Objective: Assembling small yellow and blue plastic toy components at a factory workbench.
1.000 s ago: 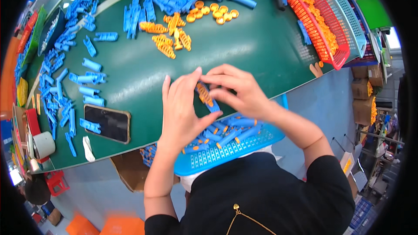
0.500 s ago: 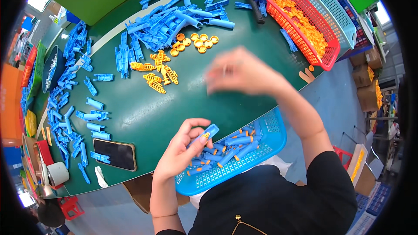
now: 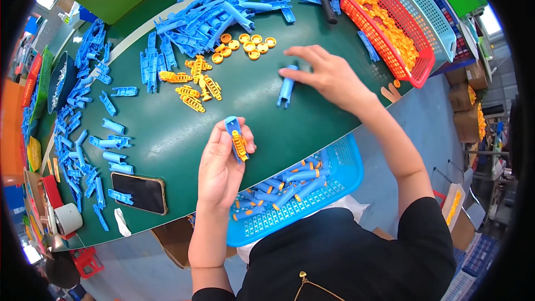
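My left hand (image 3: 218,159) is closed around a blue plastic half-shell (image 3: 230,124), its hollow side up. A yellow ribbed insert (image 3: 239,144) lies inside that shell. Over the table my right hand (image 3: 337,81) is open, thumb and index finger spread apart. Its thumb overlaps the upper end of another blue half-shell (image 3: 286,90) on the tabletop; whether it presses on it I cannot tell. Left of that piece sit several loose yellow ribbed inserts (image 3: 212,87) and a group of round orange caps (image 3: 249,47).
A big pile of blue half-shells (image 3: 195,25) lies at the back, with more along the left. A phone (image 3: 146,192) rests near the front edge. At the right stands a red basket (image 3: 426,69) of orange parts. Below the edge, a blue basket (image 3: 348,175) holds assembled blue pieces.
My left hand has moved up and turned, bringing the insert in its shell into view. The right hand has shifted slightly right, its fingers now spread, and a blue half-shell shows beneath it.
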`<action>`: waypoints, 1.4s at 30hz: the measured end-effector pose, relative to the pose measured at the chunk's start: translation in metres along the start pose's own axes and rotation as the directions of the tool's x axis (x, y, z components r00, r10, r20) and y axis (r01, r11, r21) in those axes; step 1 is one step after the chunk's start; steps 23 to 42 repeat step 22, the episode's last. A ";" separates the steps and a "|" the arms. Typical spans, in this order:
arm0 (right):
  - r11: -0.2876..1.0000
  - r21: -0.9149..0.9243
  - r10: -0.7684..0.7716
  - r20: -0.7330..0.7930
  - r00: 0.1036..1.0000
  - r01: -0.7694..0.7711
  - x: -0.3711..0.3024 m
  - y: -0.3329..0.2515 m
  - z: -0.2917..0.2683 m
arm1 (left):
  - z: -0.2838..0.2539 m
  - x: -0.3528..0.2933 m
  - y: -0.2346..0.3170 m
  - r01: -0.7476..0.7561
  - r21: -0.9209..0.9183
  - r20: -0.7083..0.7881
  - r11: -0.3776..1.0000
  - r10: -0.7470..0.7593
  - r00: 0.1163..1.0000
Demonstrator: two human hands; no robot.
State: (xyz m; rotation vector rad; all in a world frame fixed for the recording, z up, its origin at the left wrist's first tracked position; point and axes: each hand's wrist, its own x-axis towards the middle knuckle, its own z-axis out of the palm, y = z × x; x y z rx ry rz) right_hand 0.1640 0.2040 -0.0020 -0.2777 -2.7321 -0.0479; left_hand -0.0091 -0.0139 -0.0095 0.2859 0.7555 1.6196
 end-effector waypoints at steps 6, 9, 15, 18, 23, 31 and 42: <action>0.752 0.359 0.594 -0.004 0.804 -0.554 -0.003 -0.055 0.005 | 0.004 0.001 -0.005 -0.184 0.198 -0.123 0.963 0.210 0.970; 0.763 0.189 0.630 -0.005 0.777 -0.618 0.009 -0.084 0.008 | 0.006 -0.001 -0.005 -0.217 0.206 -0.108 0.954 0.242 0.964; 0.822 0.228 0.523 0.065 0.850 -0.523 0.006 -0.095 0.006 | 0.000 -0.002 -0.004 -0.246 0.203 -0.095 0.948 0.269 0.958; 0.716 0.507 0.514 0.081 0.854 -0.479 0.005 -0.099 0.006 | 0.000 -0.004 -0.004 -0.250 0.194 -0.112 0.949 0.274 0.955; 0.097 0.940 0.452 0.250 0.856 -0.326 0.008 -0.112 -0.002 | -0.003 -0.004 -0.005 -0.246 0.249 -0.126 0.937 0.283 0.951; 0.097 0.940 0.452 0.250 0.856 -0.326 0.008 -0.112 -0.002 | -0.003 -0.004 -0.005 -0.246 0.249 -0.126 0.937 0.283 0.951; 0.097 0.940 0.452 0.250 0.856 -0.326 0.008 -0.112 -0.002 | -0.003 -0.004 -0.005 -0.246 0.249 -0.126 0.937 0.283 0.951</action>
